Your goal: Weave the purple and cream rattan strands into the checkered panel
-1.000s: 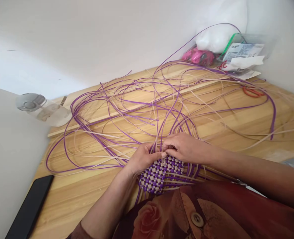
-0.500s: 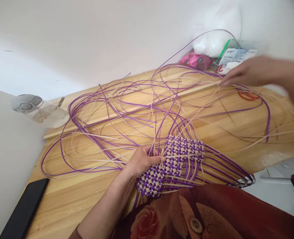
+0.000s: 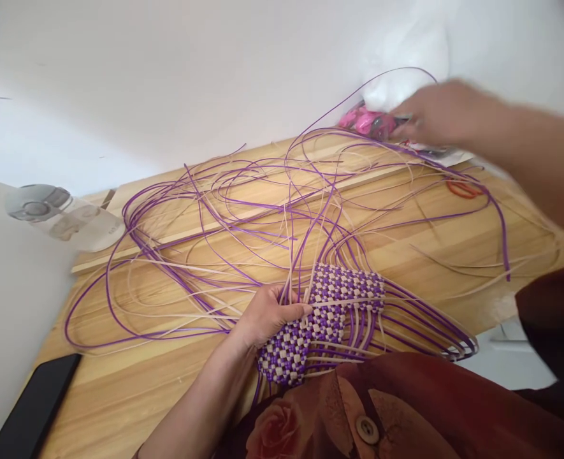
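Note:
A purple and beige woven piece point(image 3: 329, 306) lies near my body, with long loose strands point(image 3: 167, 280) spreading over the wooden table. My left hand point(image 3: 267, 315) is closed on the left edge of the weave, thumb on top, with several strands rising beside its fingers. At the upper right, my right hand point(image 3: 425, 115) is raised near the pink bundle point(image 3: 365, 121). Its fingers are blurred, and I cannot make out what they hold, if anything.
A clear bottle with a grey lid point(image 3: 66, 213) is at the left. A black flat object point(image 3: 37, 401) lies at the table's point(image 3: 119, 395) lower left. Orange-handled scissors point(image 3: 463, 189) rest at the right, below a white plastic bag point(image 3: 391, 86) by the wall.
My right hand has moved up and left, from over the strands to beside the pink bundle. The beige strand stretched up towards it has dropped away. My left hand keeps its hold.

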`<state>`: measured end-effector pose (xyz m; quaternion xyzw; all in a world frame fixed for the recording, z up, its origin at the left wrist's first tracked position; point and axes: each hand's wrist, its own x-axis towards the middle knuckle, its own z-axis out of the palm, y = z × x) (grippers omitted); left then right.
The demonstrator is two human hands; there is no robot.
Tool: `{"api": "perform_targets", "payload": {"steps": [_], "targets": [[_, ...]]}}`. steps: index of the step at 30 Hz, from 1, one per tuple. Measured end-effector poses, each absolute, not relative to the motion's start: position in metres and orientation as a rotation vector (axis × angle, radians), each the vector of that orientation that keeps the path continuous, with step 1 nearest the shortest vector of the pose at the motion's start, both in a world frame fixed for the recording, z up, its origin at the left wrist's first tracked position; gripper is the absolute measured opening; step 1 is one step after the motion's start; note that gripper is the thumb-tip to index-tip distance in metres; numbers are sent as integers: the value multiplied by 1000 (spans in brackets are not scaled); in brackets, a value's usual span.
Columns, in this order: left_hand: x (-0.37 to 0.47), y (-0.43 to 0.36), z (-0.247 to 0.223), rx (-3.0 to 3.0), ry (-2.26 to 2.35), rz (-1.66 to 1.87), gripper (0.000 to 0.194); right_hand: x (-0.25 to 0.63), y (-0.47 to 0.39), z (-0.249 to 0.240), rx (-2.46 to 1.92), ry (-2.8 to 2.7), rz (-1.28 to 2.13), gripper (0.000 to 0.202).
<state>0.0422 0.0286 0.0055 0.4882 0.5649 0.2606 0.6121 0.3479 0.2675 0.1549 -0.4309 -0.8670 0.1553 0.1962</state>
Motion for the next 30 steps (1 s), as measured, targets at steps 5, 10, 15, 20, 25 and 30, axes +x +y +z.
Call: {"api": "perform_targets", "payload": {"steps": [5, 10, 15, 20, 25, 30], "targets": [[42, 29, 5, 1103, 1274, 620, 34, 279, 133, 81, -893, -2968, 736, 17], [42, 28, 2, 1089, 1248, 651, 35, 269, 74, 57, -968, -2951, 745, 10], [43, 28, 3, 1102, 1270, 678, 35, 282, 66, 87, -1140, -2922, 1069, 9], [43, 27, 2, 1122, 1202, 705, 33, 264, 56, 88, -815, -2443, 1561, 10], [41, 26, 1, 1167, 1131, 729, 29, 239, 67, 49, -1018, -1886, 1890, 19], [41, 25, 1, 1173, 1148, 714, 34, 237, 79, 39, -1291, -1815, 1900, 24]]}}
